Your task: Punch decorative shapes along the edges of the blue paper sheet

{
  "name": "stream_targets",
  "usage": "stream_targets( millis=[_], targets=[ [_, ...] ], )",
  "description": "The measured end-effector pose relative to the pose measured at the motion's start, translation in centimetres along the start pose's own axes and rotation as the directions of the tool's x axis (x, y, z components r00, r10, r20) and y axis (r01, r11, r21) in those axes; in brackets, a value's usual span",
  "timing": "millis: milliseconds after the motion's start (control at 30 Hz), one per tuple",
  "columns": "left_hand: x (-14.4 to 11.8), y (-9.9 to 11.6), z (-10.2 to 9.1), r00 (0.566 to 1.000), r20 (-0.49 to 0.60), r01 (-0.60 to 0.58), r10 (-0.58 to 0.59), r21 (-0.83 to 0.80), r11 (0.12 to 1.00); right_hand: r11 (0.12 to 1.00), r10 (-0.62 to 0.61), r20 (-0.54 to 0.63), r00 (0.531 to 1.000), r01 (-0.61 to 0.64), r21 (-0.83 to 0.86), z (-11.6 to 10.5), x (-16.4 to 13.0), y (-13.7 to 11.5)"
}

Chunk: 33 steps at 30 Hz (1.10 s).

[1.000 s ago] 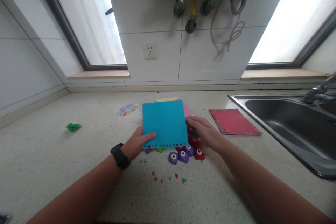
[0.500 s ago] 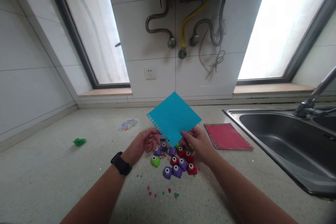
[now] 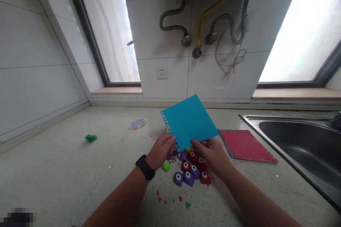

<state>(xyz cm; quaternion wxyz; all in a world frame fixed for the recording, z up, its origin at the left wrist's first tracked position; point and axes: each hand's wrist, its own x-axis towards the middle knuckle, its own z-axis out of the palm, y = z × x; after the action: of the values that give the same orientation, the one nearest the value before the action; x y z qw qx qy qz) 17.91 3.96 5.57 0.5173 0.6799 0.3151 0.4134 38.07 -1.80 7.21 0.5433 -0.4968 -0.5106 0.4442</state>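
A square sheet of blue paper (image 3: 189, 120) is held up over the counter, with a row of punched holes along its left edge. My left hand (image 3: 162, 149), with a black watch on the wrist, pinches that punched edge near its lower corner. Along the bottom edge, my right hand (image 3: 213, 152) grips the sheet with the thumb on top. Below the paper lie several small craft punches: purple ones (image 3: 189, 178), red ones (image 3: 205, 177) and a green one (image 3: 165, 165) close to my left hand. Some punches are partly hidden by the paper and hands.
A stack of red and other coloured sheets (image 3: 247, 145) with punched edges lies to the right, beside the steel sink (image 3: 298, 149). Small paper cutouts (image 3: 188, 205) are scattered in front. A green scrap (image 3: 91, 138) and a pile of colourful bits (image 3: 137, 124) lie on the left.
My left hand has closed on the punched edge of the blue paper, which it was beside before. The sheet has turned clockwise. The view has shifted left.
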Motion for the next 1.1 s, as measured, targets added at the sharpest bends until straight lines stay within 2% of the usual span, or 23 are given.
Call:
stream_targets(
  millis=[167, 367, 500, 633, 733, 833, 900, 1000, 1100],
  targets=[
    [0.0, -0.4, 0.1, 0.998, -0.005, 0.058, -0.059, -0.034, 0.998, 1.000, 0.006, 0.039, 0.999, -0.005, -0.018, 0.7, -0.4, -0.4],
    [0.0, -0.2, -0.8, 0.997, 0.022, 0.070, -0.070, -0.006, 0.998, 0.996, 0.037, -0.079, 0.996, -0.044, -0.083, -0.5, 0.1, 0.7],
    [-0.1, -0.5, -1.3, 0.996, 0.073, 0.061, -0.059, -0.024, 0.998, 0.984, 0.001, -0.060, 0.998, -0.012, -0.176, -0.8, 0.1, 0.7],
    [-0.1, -0.5, -1.3, 0.990, 0.120, 0.067, -0.071, 0.031, 0.997, 0.985, 0.003, -0.030, 1.000, -0.008, -0.170, -0.7, 0.1, 0.5],
    [0.0, -0.4, -1.4, 0.994, 0.080, 0.066, -0.073, 0.082, 0.994, 0.991, -0.003, -0.012, 1.000, 0.001, -0.131, -0.7, 0.3, 0.5],
    [0.2, -0.4, -1.6, 0.999, 0.017, 0.044, -0.046, 0.097, 0.994, 0.970, -0.121, 0.001, 0.993, 0.118, -0.210, -0.8, 0.5, 0.5],
    [0.4, -0.5, -1.7, 1.000, -0.018, 0.025, -0.024, 0.084, 0.996, 0.895, -0.221, 0.019, 0.975, 0.210, -0.394, -0.9, 0.5, 0.3],
    [0.7, -0.8, -1.8, 0.999, -0.048, -0.005, 0.006, 0.028, 1.000, 0.662, -0.336, 0.136, 0.932, 0.336, -0.670, -0.9, 0.4, 0.1],
    [0.8, -1.0, -1.8, 0.999, -0.045, -0.018, 0.018, -0.010, 1.000, 0.497, -0.373, 0.275, 0.886, 0.441, -0.747, -0.7, 0.2, 0.0]
  ],
)
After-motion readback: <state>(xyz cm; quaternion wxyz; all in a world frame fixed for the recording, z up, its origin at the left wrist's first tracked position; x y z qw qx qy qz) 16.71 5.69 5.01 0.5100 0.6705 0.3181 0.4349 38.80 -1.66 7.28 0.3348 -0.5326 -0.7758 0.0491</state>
